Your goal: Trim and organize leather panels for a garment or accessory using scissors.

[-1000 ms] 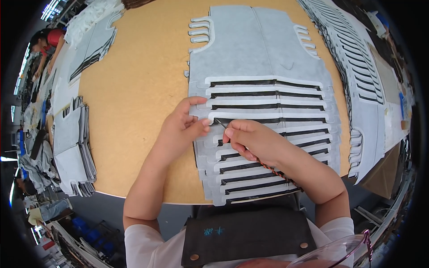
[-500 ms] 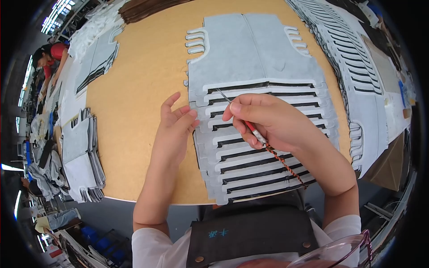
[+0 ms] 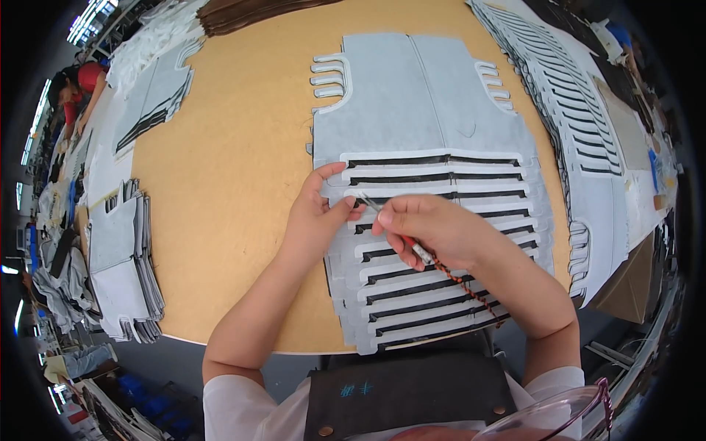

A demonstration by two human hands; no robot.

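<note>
Our right hand (image 3: 430, 226) closed on a slim red-and-silver pointed tool (image 3: 422, 254)

Its tip is over the left side of fanned, flat, black-striped pale-grey panels (image 3: 393, 117) on the tan tabletop (image 3: 220, 184). There, our half-open left hand (image 3: 320, 208) spreads thumb and forefinger; we cannot tell whether it grips anything.

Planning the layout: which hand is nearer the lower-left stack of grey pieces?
Left. The left hand is right of the stack, at the left side of the striped panels; the right hand, holding a pointed tool, is farther right.
</note>
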